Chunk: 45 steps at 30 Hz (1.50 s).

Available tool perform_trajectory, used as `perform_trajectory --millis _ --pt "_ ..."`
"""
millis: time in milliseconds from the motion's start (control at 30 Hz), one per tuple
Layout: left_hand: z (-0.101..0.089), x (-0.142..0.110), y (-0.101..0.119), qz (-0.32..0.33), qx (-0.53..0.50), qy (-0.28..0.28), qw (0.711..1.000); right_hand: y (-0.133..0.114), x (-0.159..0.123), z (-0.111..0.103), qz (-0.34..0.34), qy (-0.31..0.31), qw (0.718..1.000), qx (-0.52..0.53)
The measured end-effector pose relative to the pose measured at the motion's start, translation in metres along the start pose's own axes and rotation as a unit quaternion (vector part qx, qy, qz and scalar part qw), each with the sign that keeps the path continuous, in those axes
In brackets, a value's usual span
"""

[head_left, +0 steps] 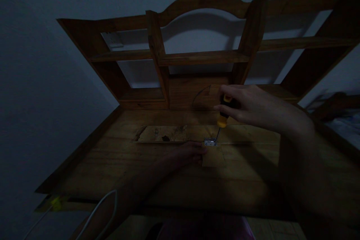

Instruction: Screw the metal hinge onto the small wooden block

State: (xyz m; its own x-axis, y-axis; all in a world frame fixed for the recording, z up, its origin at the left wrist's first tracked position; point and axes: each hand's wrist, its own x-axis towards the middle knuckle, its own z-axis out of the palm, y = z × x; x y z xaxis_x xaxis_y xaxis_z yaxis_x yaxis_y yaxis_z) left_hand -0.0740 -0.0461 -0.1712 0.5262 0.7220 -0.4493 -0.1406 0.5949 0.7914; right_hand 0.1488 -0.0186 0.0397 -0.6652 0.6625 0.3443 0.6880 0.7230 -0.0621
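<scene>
My right hand (239, 103) is closed around the yellow and black handle of a screwdriver (222, 120). The screwdriver leans slightly, its shaft running down to the right end of a small metal hinge (209, 142). Below the hinge a small square wooden piece (213, 156) lies flat on the wooden desktop (112, 150). My left hand (194, 150) rests low on the desktop, its fingertips at the left edge of that piece, close to the hinge. Those fingers are dim and partly hidden, so whether they grip the piece is unclear.
A longer wooden strip (163, 134) with dark, damaged patches lies left of the hinge. Wooden shelves (202, 58) with an arched top rise along the desk's back, against the wall. A white cable (97, 208) loops over my left forearm, and something yellow (57, 203) sits at the desk's front-left corner.
</scene>
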Motion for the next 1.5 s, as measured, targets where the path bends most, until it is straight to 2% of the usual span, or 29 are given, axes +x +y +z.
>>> perform_trajectory --millis 100,200,333,600,667,800,867,1000,1167,1367,1500 --pt "-0.001 0.000 -0.001 0.007 0.000 0.000 1.000 -0.001 0.001 0.002 0.039 0.013 0.998 -0.048" --pt "0.000 0.000 -0.001 0.010 -0.006 -0.007 1.000 -0.001 0.001 0.001 0.015 0.014 0.999 -0.026" --pt "-0.001 0.001 -0.002 0.008 0.001 -0.002 1.000 -0.001 -0.004 -0.008 -0.028 -0.014 0.999 0.044" --pt "-0.006 0.003 -0.004 0.013 0.005 -0.014 1.000 -0.007 -0.005 -0.013 -0.032 -0.028 0.996 0.082" --pt "-0.003 0.001 -0.002 0.008 0.005 -0.015 1.000 -0.008 -0.003 -0.010 -0.023 -0.023 0.997 0.065" --pt "0.000 -0.002 0.000 0.006 -0.001 -0.010 1.000 -0.010 -0.002 -0.003 0.053 0.005 0.998 -0.014" --pt "-0.001 -0.001 -0.001 0.012 -0.003 -0.012 1.000 -0.012 -0.001 -0.001 0.070 0.007 0.997 -0.033" --pt "-0.003 0.002 -0.003 0.008 -0.001 -0.011 1.000 -0.013 0.000 -0.005 0.059 -0.006 0.998 -0.014" --pt "0.000 0.001 0.000 0.009 -0.007 -0.015 1.000 -0.016 0.001 -0.006 0.010 -0.010 1.000 0.027" --pt "-0.002 0.001 -0.002 0.011 0.004 -0.018 1.000 -0.019 0.004 0.000 0.050 0.016 0.994 -0.100" --pt "-0.003 0.003 -0.004 0.013 -0.004 -0.019 1.000 -0.014 0.003 -0.002 0.053 0.003 0.996 -0.066"
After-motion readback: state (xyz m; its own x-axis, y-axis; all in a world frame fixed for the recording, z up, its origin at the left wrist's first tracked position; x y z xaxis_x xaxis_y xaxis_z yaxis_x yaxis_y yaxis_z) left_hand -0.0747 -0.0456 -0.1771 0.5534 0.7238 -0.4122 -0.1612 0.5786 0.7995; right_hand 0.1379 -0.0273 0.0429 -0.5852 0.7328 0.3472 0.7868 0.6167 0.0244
